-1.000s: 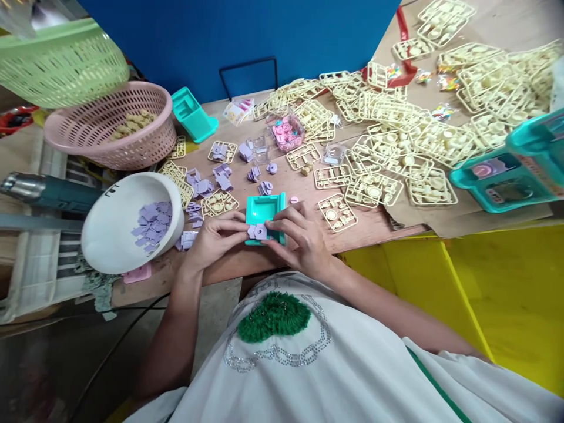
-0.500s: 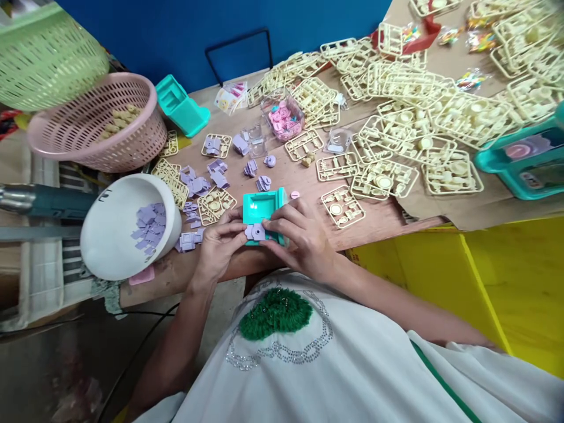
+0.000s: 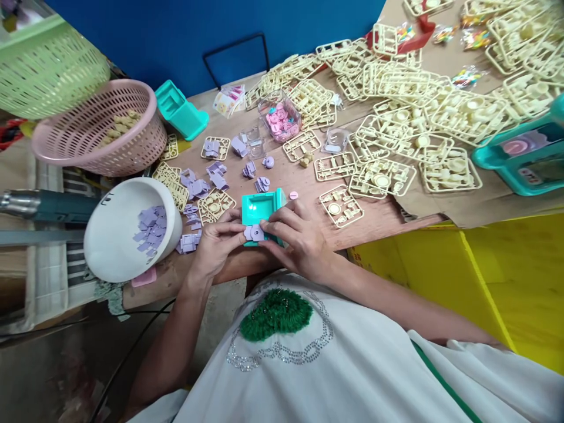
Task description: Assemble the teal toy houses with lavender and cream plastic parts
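Note:
A turquoise plastic box [image 3: 259, 205] with a hollow face rests at the table's front edge between my hands. Against its near side lies a small purple plastic piece [image 3: 254, 233] with a round boss. My left hand [image 3: 215, 244] pinches the left end of this piece between thumb and fingers. From the right, my right hand [image 3: 297, 235] curls over the box's right side, fingertips at the purple piece; its thumb is below and partly hidden. A pink disc [image 3: 294, 195] lies just beyond my right hand. Loose purple parts [image 3: 194, 183] lie to the left of the box.
A white bowl [image 3: 106, 235] of purple pieces stands at left, near a heat gun [image 3: 48, 204]. Behind it is a pink basket [image 3: 88, 141]. Cream part frames [image 3: 396, 88] cover the table's back and right. A yellow bin [image 3: 423, 276] sits below the right edge.
The view has shifted slightly. Both hands keep nearly the same hold on the purple piece and the turquoise box.

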